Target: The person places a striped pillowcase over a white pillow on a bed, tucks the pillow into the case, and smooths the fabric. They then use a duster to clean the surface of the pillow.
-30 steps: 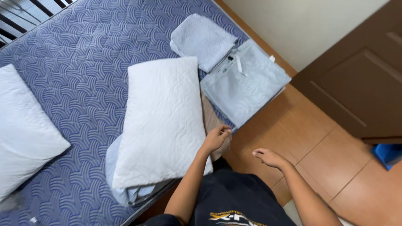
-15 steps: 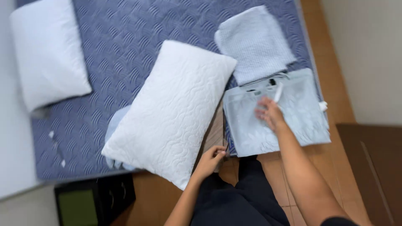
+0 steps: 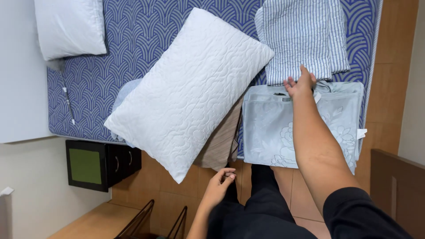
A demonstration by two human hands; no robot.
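My right hand (image 3: 300, 84) reaches out over a pale grey fabric storage bag (image 3: 270, 128) with a flower print and rests at its far edge, touching the folded striped blanket (image 3: 301, 35) beyond it. Whether the fingers grip anything there I cannot tell. My left hand (image 3: 221, 181) hangs loosely curled and empty just below the near corner of a large white quilted pillow (image 3: 190, 88). That pillow lies at a slant on the blue patterned mattress (image 3: 133, 40), over a folded pale cloth (image 3: 126, 90) and a beige cloth (image 3: 221, 146).
A second white pillow (image 3: 68, 26) lies at the far left of the mattress. A black bedside cabinet (image 3: 99, 163) with a green front stands by the wooden floor (image 3: 146, 177). A dark wooden door (image 3: 398, 186) is at the right edge.
My right hand has reached farther, from the middle of the grey bag to its far edge by the striped blanket. My left hand has dropped away from the pillow's corner. The view has moved closer.
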